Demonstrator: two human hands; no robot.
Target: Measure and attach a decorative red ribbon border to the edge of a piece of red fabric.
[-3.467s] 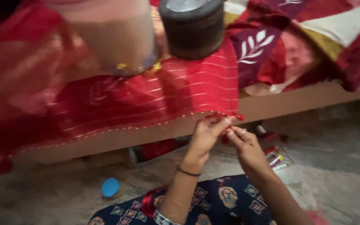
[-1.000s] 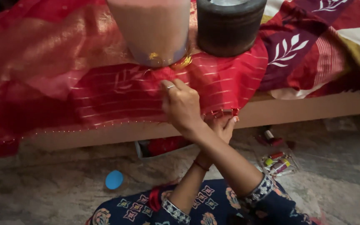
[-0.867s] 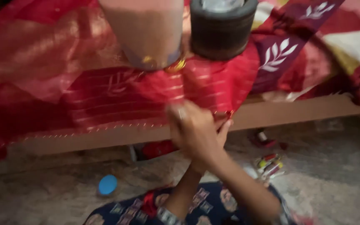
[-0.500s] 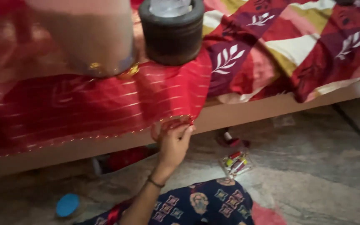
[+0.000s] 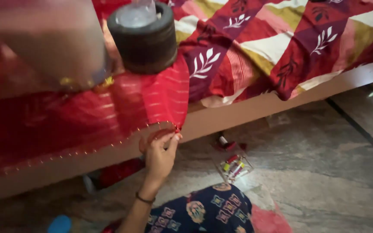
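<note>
A red cloth (image 5: 109, 116) with thin gold stripes hangs over the wooden bed edge (image 5: 238, 114). My left hand (image 5: 160, 153), a dark band on its wrist, pinches the cloth's lower right corner between thumb and fingers. A dark round weight (image 5: 145, 41) with a clear object on top rests on the cloth above the hand. Beside it, at the upper left, stands a large pale blurred container (image 5: 48, 43). My right hand is out of sight. My knee in dark patterned fabric (image 5: 208, 211) shows at the bottom.
A patterned red, maroon and cream bedspread (image 5: 290, 43) covers the bed. On the stone floor lie a small clear packet of coloured items (image 5: 234, 166), a small red object (image 5: 225, 142) and a blue lid (image 5: 59, 224). Red cloth (image 5: 117, 172) shows under the bed.
My right hand, which lay on top of the cloth a second ago, has left the view. The view has swung right. My left hand still holds the cloth's corner.
</note>
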